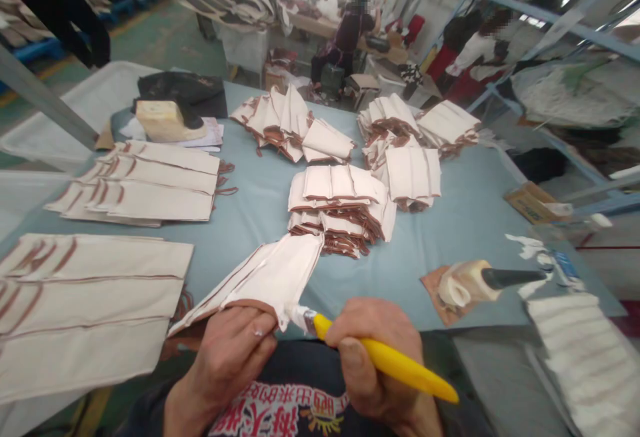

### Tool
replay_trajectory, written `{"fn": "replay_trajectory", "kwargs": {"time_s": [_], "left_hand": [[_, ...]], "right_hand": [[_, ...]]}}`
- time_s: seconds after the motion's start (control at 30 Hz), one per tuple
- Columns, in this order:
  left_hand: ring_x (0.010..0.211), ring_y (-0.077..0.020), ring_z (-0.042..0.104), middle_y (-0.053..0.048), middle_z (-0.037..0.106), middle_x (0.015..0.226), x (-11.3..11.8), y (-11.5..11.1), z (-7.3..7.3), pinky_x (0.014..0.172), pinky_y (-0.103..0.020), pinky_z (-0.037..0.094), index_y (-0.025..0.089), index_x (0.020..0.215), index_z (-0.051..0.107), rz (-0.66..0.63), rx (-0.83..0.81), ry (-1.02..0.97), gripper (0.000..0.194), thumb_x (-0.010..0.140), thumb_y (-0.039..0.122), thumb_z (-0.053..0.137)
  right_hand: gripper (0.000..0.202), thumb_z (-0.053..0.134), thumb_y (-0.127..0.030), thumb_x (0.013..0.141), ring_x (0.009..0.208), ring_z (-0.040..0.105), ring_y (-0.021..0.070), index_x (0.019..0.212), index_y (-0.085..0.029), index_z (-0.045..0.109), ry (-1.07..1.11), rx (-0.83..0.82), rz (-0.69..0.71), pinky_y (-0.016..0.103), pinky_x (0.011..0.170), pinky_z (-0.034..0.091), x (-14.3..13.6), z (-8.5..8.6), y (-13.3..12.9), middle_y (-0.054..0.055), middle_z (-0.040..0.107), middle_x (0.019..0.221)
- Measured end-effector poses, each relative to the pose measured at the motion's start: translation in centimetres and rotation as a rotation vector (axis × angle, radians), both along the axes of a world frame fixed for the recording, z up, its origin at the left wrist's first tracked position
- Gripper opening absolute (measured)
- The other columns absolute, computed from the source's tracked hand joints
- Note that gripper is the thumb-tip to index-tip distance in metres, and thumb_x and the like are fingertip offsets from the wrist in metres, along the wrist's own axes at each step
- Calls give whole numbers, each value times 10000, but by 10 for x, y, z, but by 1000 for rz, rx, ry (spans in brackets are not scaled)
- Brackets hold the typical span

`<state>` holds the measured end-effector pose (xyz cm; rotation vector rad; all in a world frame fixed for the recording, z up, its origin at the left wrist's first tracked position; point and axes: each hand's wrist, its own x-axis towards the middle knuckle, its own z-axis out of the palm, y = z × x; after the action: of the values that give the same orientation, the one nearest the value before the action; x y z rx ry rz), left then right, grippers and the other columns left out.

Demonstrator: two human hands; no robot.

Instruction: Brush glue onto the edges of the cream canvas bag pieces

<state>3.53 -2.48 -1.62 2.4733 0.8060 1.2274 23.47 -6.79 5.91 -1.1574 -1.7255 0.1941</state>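
Note:
My left hand [234, 350] is closed on the near edge of a cream fabric panel [273, 270] with brown trim, held tilted up off the table. Closed round a yellow-handled brush [395, 360] is my right hand [380, 350]. The white bristles of the brush meet the panel's near right corner, just right of my left fingers. Some white stuff sticks to a left finger. Right behind the panel lies a stack of cream folded pieces [340, 190] with brown edges. To the right, a glue-smeared container [467, 284] with a black neck rests on a brown square [435, 300].
Flat cream panels with brown strips [90, 297] lie at the left, more [150, 180] behind them. Further bundles [285, 117] stand along the back of the blue-green table [250, 204]. A small cardboard box [530, 202] is at the right edge. People sit and stand beyond.

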Motion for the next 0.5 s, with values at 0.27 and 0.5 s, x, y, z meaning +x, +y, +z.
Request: {"fn": "replay_trajectory", "kwargs": {"time_s": [0.27,0.5], "left_hand": [[622,-163,643,3,687,691,6,-2,-4,638,-293,471,217,894,579,-5,-13,-1,234,971,9,507],[613,-169,644,-1,702,681,27,-13,-4,624,-300,471,221,878,607,89,-14,27,242,922,-2,523]], "right_hand": [[244,458,-198,1067,538,658,107,879,-240,607,96,-89,16,223,544,517,14,-5,5,-40,706,666],[252,443,-218,1081,531,656,100,887,-231,603,96,-114,105,213,542,519,38,-9,10,-36,709,675]]}}
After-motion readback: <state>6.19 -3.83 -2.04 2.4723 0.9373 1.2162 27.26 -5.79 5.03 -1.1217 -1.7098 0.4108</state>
